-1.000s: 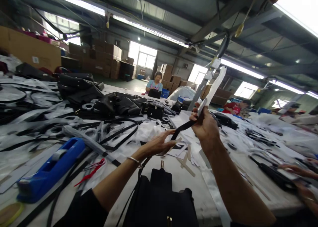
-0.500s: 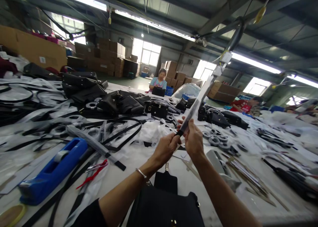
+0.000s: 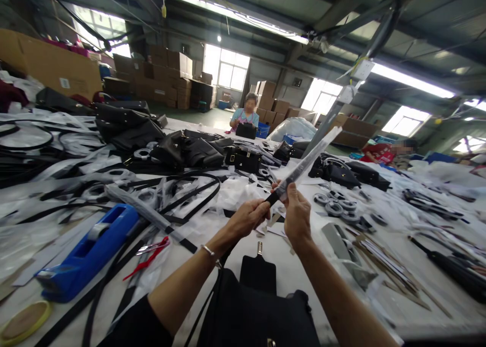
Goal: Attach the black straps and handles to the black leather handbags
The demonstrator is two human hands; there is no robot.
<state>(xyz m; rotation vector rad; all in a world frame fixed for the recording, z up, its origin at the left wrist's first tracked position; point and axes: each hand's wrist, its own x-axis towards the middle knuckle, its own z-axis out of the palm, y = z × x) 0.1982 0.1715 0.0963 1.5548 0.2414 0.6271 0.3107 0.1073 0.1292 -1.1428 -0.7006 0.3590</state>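
My left hand is closed around the lower end of a black strap. Higher up, my right hand grips the same strap through a clear plastic sleeve that covers it. The sleeve's free end points up and to the right, past the strap. Below my forearms lies a black handbag, its flap tongue with a metal clasp stretched out flat toward the far side. Part of the bag is cut off by the frame's bottom edge.
On the left are a blue tape dispenser, red-handled scissors and another sleeved strap. A grey tape dispenser stands right. Black bags and coiled straps cover the far table. A person sits across from me.
The plastic sleeve has tilted further to the right, and its open end is now lower. Both hands keep their hold on the strap. The view has shifted slightly.
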